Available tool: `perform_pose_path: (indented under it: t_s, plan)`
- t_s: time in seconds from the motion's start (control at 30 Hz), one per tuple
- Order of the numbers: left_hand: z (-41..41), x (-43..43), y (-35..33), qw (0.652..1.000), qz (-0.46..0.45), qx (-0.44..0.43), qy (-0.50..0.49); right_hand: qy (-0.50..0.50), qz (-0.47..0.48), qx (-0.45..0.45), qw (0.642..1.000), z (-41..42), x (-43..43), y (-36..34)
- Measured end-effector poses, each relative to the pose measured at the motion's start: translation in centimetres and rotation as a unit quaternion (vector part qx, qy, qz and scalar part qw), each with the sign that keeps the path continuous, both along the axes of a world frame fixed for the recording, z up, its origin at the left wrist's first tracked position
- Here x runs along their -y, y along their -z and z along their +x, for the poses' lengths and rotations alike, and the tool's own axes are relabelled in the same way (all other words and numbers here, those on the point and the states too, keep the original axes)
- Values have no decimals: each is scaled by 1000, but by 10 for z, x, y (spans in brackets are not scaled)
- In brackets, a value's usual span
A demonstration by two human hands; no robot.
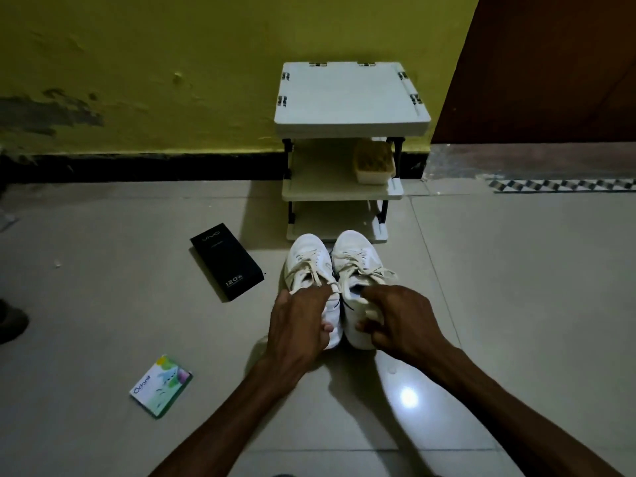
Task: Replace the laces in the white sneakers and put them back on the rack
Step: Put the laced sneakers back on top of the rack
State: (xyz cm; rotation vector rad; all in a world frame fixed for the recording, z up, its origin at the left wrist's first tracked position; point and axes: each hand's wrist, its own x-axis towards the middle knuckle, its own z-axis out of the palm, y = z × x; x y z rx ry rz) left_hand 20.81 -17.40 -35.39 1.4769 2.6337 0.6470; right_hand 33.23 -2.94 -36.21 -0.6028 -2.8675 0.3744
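Where the floor (516, 270) meets the wall stands the white rack (351, 94); just before it sit the white sneakers (309, 256), heels clamped in the fingers of the left hand (299, 325) and right hand (402, 321); a black box (225, 265) and green packet (161, 385) lie leftward

"vivo" and "120W" on black box (227, 266); "Odonil" on small packet (161, 386)
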Motion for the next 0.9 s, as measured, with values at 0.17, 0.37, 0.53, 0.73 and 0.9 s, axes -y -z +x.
perform_pose_path:
  t_s: [0.17,0.37,0.53,0.73,0.9]
  plan:
    - [-5,16,-58,998,29,-41,29,-36,33,-50,998,9,4,-70]
    - [-1,36,-161,994,68,-60,67,-64,66,-115,989,10,17,-161]
    - [-15,38,-218,979,90,-180,26,-69,104,-162,979,-1,13,-219]
    - [-43,-6,-250,965,134,-224,-2,-33,130,-188,973,-32,-14,-255]
    - [-85,-63,-245,973,123,-196,3,18,110,-184,977,-70,-56,-250]
